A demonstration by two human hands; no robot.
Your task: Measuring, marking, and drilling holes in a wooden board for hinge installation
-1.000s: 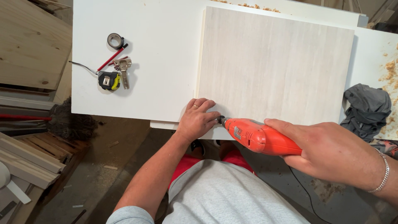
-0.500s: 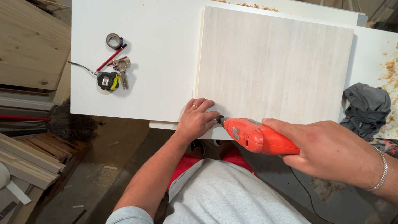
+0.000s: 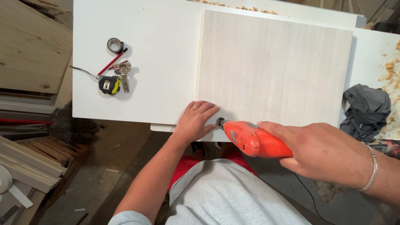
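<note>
Since the earlier frames almost nothing has shifted: the orange handheld power drill (image 3: 250, 139) has stayed at the lower edge of the pale wood-grain rectangular panel (image 3: 273, 66), and the left hand (image 3: 195, 121) has stayed pressed flat beside it.

The drill's tip is hard to make out; it seems to meet the panel's near edge, but the left hand's fingers (image 3: 208, 109) crowd the spot and the bit itself is hidden. Those fingers lie close together, flat on the panel's lower left corner, a ring on one of them. The right hand (image 3: 323, 150), lower right of the frame, wraps the drill's rear body with fingers curled tight round it; its wrist carries a silver chain bracelet (image 3: 372, 168), and the forearm is cut off by the frame edge. The drill's cord trails down out of clear view.

The panel lies on the white table (image 3: 158, 54), in the upper centre of the frame. At upper left on the table sit a black and yellow tape measure (image 3: 109, 84), a red pencil (image 3: 111, 63), a metal hinge (image 3: 123, 71) and a small grey roll of tape (image 3: 114, 44). A crumpled grey cloth (image 3: 366, 110) lies at the right, with wood shavings (image 3: 391, 68) just beyond.
</note>
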